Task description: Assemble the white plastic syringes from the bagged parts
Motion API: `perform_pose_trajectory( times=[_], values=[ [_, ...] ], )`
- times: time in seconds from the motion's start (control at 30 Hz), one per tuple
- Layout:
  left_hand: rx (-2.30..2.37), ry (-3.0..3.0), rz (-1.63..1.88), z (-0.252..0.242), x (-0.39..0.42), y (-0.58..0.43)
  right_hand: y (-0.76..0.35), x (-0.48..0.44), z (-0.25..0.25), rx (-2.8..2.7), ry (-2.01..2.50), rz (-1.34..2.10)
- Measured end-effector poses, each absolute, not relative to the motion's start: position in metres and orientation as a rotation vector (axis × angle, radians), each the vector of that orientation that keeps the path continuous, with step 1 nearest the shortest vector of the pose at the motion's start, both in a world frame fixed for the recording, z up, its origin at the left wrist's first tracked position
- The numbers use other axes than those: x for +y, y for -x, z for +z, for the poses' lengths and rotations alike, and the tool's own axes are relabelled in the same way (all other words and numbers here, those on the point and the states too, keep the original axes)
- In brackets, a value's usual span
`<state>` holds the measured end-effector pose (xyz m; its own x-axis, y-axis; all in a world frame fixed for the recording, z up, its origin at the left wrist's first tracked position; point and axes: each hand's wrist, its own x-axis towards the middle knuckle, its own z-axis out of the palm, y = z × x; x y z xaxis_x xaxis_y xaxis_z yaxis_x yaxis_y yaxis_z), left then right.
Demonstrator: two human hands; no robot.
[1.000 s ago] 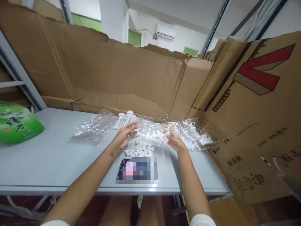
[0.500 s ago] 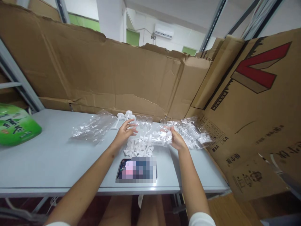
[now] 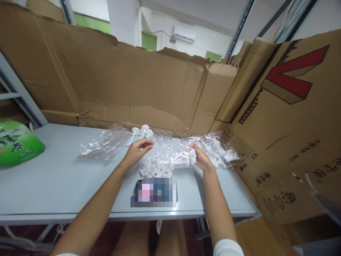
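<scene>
My right hand [image 3: 203,157] is closed on the side of a clear plastic bag [image 3: 166,148]. Inside the bag lie a clear ribbed cylinder [image 3: 181,162] and small white plastic parts. At the bag's left side, the fingers of my left hand [image 3: 137,151] are drawn together in a pinch; whether film is between the fingertips is too fine to see. Below the bag, a heap of small white plastic pieces [image 3: 157,169] lies on the table. Behind my left hand are white plungers with round ends [image 3: 144,131] and several clear cylinders [image 3: 162,136].
A phone [image 3: 156,193] with a blurred screen lies near the front edge of the grey table [image 3: 80,185]. Another clear bag [image 3: 103,144] is at left, a filled one [image 3: 218,151] at right. A green package [image 3: 20,144] stands far left. Cardboard walls [image 3: 128,85] enclose the back and right.
My left hand's fingers, spread before, have come together and the hand has turned slightly at the bag's left side. My right hand keeps its hold on the bag.
</scene>
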<state>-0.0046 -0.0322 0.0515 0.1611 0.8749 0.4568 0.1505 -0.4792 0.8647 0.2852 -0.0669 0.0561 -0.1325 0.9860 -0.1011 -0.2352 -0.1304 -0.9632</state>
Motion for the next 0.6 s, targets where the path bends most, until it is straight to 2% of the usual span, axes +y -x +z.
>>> perform_pose_trajectory(
  times=[0.17, 0.6],
  values=[
    [1.005, -1.893, 1.321, 0.0491, -0.0303, 0.0045, -0.2857, -0.0682, 0.0585, -1.041, 1.016, 1.509],
    [0.776, -1.66, 1.439, 0.0554, -0.0352, 0.0026, -0.2924, -0.0679, 0.0592, -1.044, 0.98, 1.422]
  ],
)
